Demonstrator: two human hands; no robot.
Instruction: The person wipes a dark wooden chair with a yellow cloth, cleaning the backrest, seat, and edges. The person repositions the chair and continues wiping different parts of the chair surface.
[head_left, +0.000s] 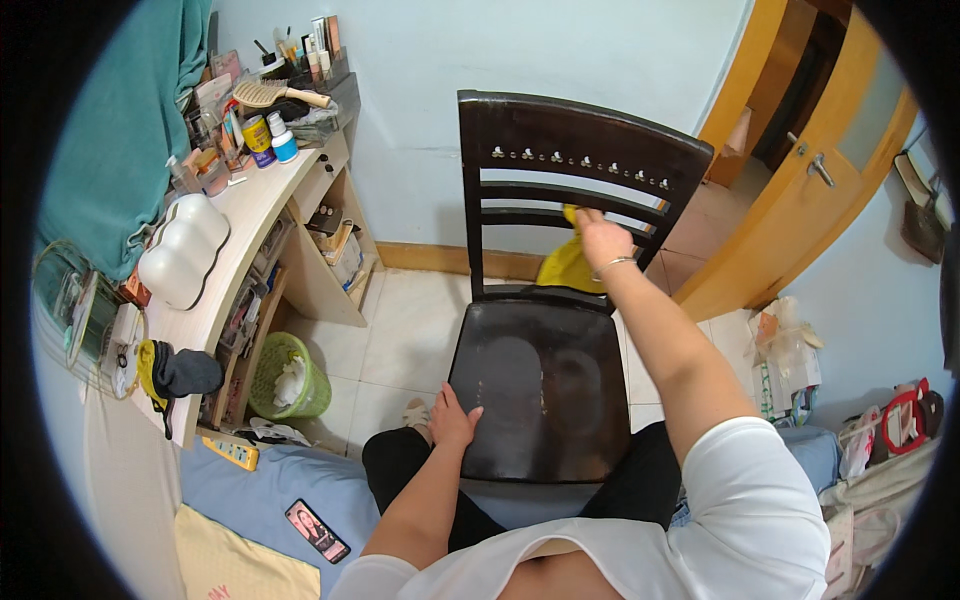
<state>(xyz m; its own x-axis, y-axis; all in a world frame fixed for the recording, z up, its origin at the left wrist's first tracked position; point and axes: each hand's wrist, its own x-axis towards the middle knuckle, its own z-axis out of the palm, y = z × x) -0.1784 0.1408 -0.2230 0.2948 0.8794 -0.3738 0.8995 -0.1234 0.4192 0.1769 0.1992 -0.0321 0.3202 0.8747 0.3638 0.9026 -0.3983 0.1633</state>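
Note:
Before me stands a dark wooden chair (544, 390), its seat towards me and its slatted backrest (570, 135) at the far side. My right hand (606, 241), a bracelet at the wrist, reaches to the lower backrest slats and grips a yellow cloth (574, 262). The cloth hangs down by the slats to near the backrest's bottom rail. My fingertips are partly hidden by the cloth. On the left edge of the seat rests my left hand (452, 420), fingers spread and nothing held in it.
To the left is a desk (255, 199) with bottles, a hairbrush (277, 95) and a white case (184, 251). A green wastebasket (321, 382) stands beneath it. A phone (318, 531) lies on the blue bedding (300, 480). At right is a wooden door (795, 180).

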